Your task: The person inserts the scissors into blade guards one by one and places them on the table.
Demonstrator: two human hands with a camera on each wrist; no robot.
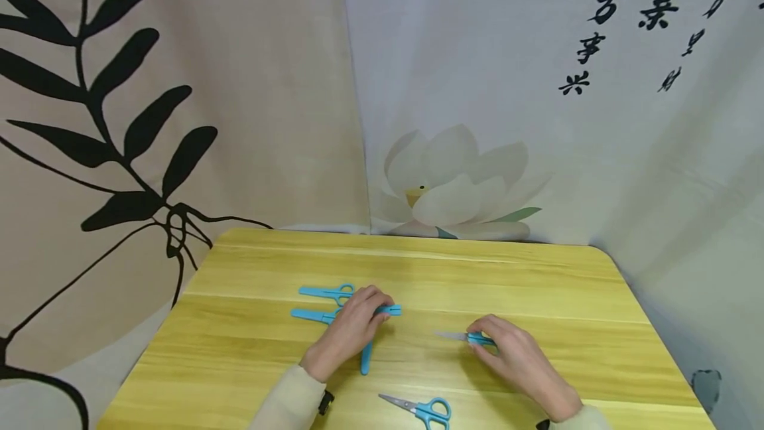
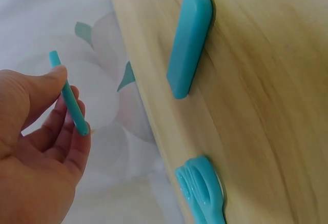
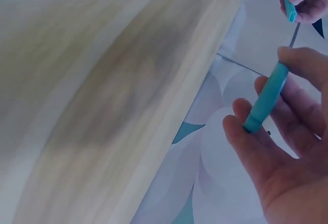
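Note:
My left hand [image 1: 352, 327] pinches a small blue scissors cover [image 2: 75, 108] between thumb and fingers, above the table. In my right hand [image 1: 518, 354] is a pair of scissors [image 3: 266, 100], gripped by the blue handles. Its bare blades point left, toward the cover, with a gap between them. Below my left wrist a second blue cover [image 1: 366, 358] lies on the wood. Near the front, uncovered scissors [image 1: 431, 410] rest with blades to the left. Two covered pairs of scissors, one farther back [image 1: 319, 292] and one nearer [image 1: 313, 315], lie left of my left hand, which partly hides their handles.
The yellow wooden table [image 1: 537, 284] has rounded far corners. Behind it hangs a pale curtain [image 1: 286, 118] printed with black leaves, a lotus and dark characters.

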